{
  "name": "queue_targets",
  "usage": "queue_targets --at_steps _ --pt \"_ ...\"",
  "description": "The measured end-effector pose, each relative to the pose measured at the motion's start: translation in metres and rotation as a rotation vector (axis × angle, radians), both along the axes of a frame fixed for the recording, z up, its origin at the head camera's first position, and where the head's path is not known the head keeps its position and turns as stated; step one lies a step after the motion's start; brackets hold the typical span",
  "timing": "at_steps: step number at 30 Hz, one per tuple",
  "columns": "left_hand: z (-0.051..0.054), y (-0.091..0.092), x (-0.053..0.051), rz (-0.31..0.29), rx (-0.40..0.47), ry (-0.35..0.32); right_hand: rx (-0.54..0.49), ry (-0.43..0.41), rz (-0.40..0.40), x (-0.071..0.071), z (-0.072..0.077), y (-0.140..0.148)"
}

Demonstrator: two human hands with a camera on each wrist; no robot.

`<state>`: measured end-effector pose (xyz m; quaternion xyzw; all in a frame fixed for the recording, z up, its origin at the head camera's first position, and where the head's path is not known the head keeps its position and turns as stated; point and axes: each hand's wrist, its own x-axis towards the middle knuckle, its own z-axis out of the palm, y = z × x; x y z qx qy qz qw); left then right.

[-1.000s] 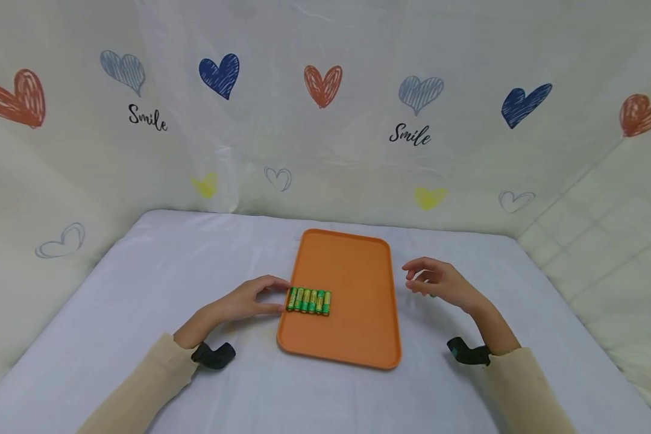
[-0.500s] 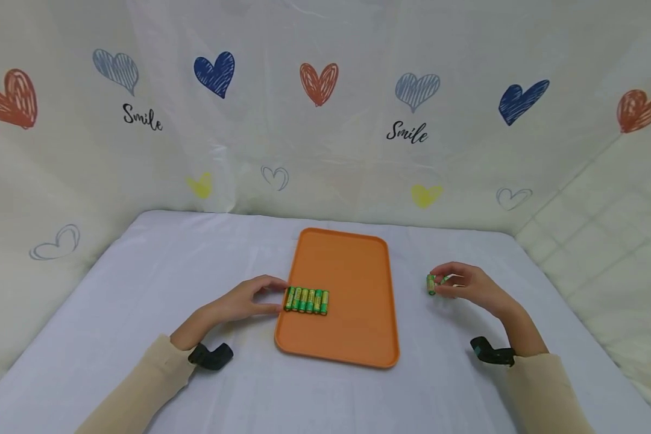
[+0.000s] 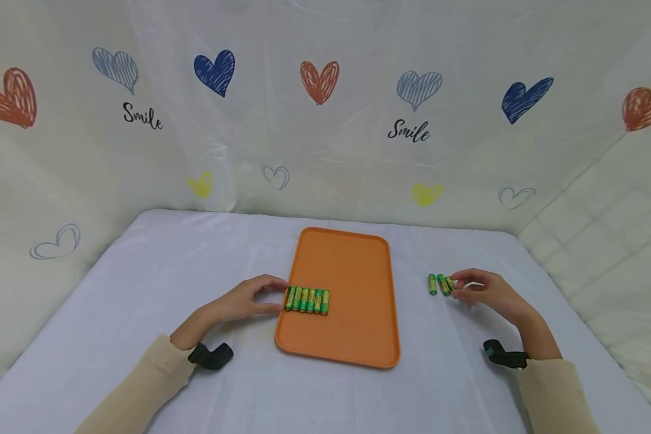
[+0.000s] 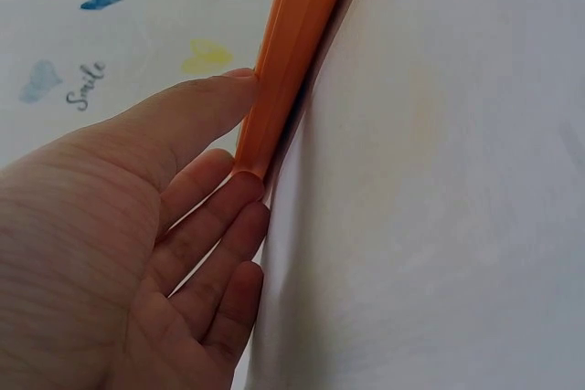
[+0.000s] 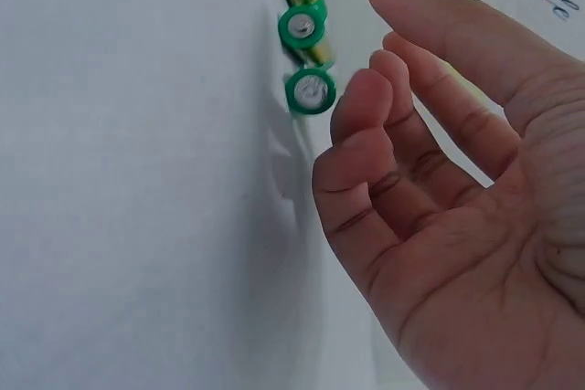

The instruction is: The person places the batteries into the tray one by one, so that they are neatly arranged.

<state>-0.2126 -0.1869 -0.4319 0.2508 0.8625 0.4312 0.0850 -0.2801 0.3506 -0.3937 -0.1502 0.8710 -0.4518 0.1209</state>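
Observation:
My left hand [image 3: 248,299] rests at the left rim of an orange tray [image 3: 352,259], its thumb and fingers spread apart, as the left wrist view also shows at the tray's edge [image 4: 283,61]. Just inside that rim, several green and gold batteries [image 3: 307,300] lie side by side in a row. To the right of the tray, three batteries [image 3: 432,284] lie on the white cloth. Beside the rightmost loose battery [image 5: 311,90], my right hand [image 3: 490,293] has loosely bent fingers; its thumb stands apart from the battery in the right wrist view.
A white cloth [image 3: 325,398] covers the table. Behind stands a pale backdrop [image 3: 352,169] printed with hearts and the word Smile. A black wrist camera [image 3: 210,355] is strapped to the left wrist and another camera [image 3: 504,354] to the right.
My right hand has moved right, away from the tray, and let go of batteries, which now lie on the cloth. The left hand and the row in the tray stay put.

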Motion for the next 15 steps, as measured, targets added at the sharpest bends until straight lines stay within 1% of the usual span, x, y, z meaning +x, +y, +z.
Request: queue_targets --at_steps 5,9,12,15 --pt "-0.001 0.001 -0.001 0.003 0.004 -0.001 -0.012 -0.002 -0.018 -0.004 -0.005 0.004" --pt "-0.001 0.0 -0.001 0.0 -0.003 0.007 -0.009 -0.024 -0.03 -0.008 -0.008 0.005" --pt "0.0 0.0 -0.001 -0.001 -0.005 0.011 -0.001 -0.029 -0.019 -0.011 -0.01 0.006" --pt "0.001 -0.001 0.0 0.002 -0.005 0.009 0.009 -0.028 0.011 -0.015 -0.012 0.007"
